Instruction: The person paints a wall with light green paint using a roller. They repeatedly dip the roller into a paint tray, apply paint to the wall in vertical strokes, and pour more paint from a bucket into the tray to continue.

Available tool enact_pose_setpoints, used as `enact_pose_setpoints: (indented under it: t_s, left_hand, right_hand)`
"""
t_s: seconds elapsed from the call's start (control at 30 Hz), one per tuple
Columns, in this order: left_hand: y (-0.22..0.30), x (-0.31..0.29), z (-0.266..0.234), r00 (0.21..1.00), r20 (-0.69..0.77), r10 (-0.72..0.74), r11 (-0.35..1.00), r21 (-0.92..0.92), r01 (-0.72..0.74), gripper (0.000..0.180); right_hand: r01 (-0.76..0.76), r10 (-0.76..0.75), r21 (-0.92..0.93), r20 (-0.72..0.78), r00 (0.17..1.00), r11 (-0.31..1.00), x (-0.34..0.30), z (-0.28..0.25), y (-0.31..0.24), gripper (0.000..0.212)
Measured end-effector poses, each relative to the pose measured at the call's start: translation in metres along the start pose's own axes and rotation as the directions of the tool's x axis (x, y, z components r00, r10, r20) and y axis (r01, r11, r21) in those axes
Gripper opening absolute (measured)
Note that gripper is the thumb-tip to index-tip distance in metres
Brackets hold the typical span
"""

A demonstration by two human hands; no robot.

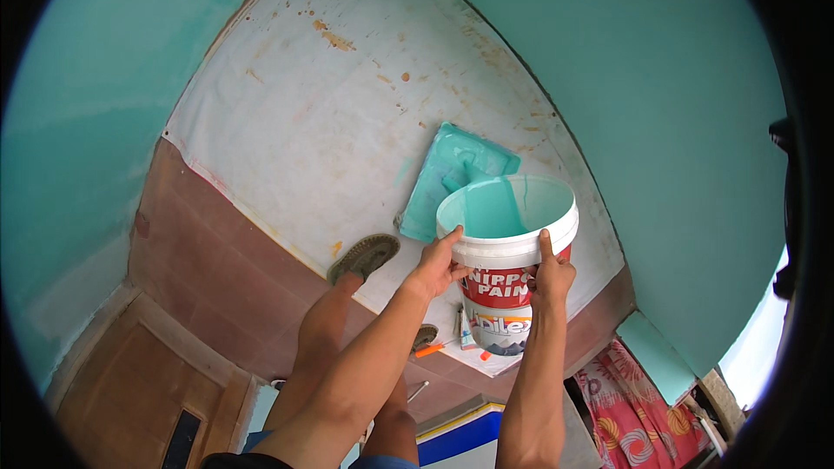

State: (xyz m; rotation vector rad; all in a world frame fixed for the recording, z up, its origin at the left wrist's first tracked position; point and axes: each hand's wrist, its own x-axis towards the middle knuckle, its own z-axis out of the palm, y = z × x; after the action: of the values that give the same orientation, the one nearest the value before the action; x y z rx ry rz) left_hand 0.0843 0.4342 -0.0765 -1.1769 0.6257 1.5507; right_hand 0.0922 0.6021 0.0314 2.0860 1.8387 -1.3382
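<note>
I hold a white paint bucket [497, 254] with a red label band in both hands, tilted away from me. Teal paint coats its inside. My left hand [437, 266] grips the left side just under the rim, thumb up. My right hand [552, 276] holds the near right side the same way. Beyond the bucket, a teal-smeared paint tray [424, 200] lies on the stained white floor sheet [287, 113]. A teal shape joins the far rim and the tray visually; whether it is pouring paint or a roller, I cannot tell.
My sandalled foot [365, 257] stands at the sheet's edge. Near it lies a tool with an orange handle [428, 351]. Teal walls [669, 139] rise on both sides. A wooden door [130, 391] is at lower left, a red patterned cloth [630, 408] at lower right.
</note>
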Motion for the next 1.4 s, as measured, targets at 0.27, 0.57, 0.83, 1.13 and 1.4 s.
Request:
enact_pose_setpoints:
  t_s: [0.27, 0.57, 0.83, 1.13, 1.4]
  left_hand:
    - [-0.005, -0.023, 0.014, 0.997, -0.028, 0.066, 0.983, 0.175, -0.060, 0.056]
    - [-0.027, -0.054, 0.017, 0.990, 0.012, 0.144, 0.960, 0.242, -0.142, 0.070]
    - [-0.034, -0.067, 0.013, 0.981, 0.029, 0.192, 0.939, 0.284, -0.193, 0.072]
    - [-0.032, -0.067, 0.013, 0.975, 0.058, 0.216, 0.931, 0.289, -0.223, 0.083]
    - [-0.027, -0.071, 0.016, 0.972, 0.056, 0.228, 0.923, 0.304, -0.234, 0.093]
  right_hand:
    - [-0.093, 0.091, 0.149, 0.017, 0.996, 0.984, -0.010, -0.026, 0.022, 0.043]
    - [-0.124, 0.120, 0.340, 0.032, 0.992, 0.932, -0.024, -0.061, 0.065, 0.038]
    - [-0.121, 0.117, 0.359, 0.034, 0.993, 0.925, -0.033, -0.068, 0.073, 0.040]
    - [-0.142, 0.130, 0.367, 0.057, 0.990, 0.919, -0.039, -0.070, 0.068, 0.040]
    - [-0.144, 0.132, 0.363, 0.058, 0.990, 0.921, -0.041, -0.070, 0.065, 0.040]
